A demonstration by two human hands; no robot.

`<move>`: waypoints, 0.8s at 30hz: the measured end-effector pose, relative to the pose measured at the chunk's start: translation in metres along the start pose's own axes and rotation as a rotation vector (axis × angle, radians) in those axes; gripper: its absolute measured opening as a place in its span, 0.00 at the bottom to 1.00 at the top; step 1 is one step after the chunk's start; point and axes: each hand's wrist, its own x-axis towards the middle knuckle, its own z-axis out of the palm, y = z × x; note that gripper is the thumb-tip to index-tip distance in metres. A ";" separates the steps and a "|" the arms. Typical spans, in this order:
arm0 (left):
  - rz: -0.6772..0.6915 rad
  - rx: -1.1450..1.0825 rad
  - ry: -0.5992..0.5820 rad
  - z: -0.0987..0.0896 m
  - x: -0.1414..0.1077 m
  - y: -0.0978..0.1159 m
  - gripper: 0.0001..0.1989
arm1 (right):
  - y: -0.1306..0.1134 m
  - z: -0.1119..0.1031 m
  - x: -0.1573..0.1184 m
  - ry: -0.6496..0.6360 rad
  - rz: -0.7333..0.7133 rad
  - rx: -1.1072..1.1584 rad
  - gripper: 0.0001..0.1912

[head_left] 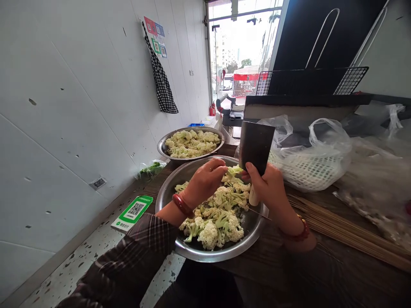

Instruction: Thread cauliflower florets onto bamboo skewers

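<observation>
My right hand (268, 186) grips a cleaver (257, 143), its wide dark blade pointing up and its pale handle end (253, 196) showing below the fingers. My left hand (205, 179) is closed in a pinch just left of the blade; what its fingertips hold is too small to make out. Beneath both hands a large metal bowl (218, 256) holds cut cauliflower florets (208, 233). A thin skewer (257, 211) slants over the florets and past the bowl's right rim, below my right hand.
Behind stands a second metal bowl (162, 149) of cauliflower (192, 141). Bamboo skewers (340, 222) lie to the right, near a white basket in a plastic bag (314, 167). A green QR code sign (135, 211) is at left. The wall (80, 107) bounds the left side.
</observation>
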 end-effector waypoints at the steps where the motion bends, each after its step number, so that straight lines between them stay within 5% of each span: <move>1: -0.018 -0.015 0.021 -0.001 0.000 -0.001 0.08 | 0.001 -0.002 0.001 0.014 0.017 0.004 0.19; 4: -0.169 -0.104 0.122 -0.003 0.002 -0.006 0.03 | 0.003 -0.009 0.005 0.071 0.063 -0.015 0.21; 7: -0.538 -0.330 0.232 -0.006 0.004 -0.010 0.03 | 0.005 -0.018 0.010 0.109 0.116 -0.004 0.21; 11: -0.942 -0.796 0.267 -0.009 0.005 -0.011 0.09 | 0.007 -0.020 0.013 -0.005 0.221 0.077 0.20; 19: -1.104 -1.078 0.327 -0.008 0.005 -0.017 0.10 | 0.008 -0.014 0.015 -0.299 0.271 0.022 0.18; 24: -1.126 -1.121 0.278 -0.007 0.006 -0.020 0.10 | 0.004 -0.020 0.017 -0.238 0.271 0.013 0.20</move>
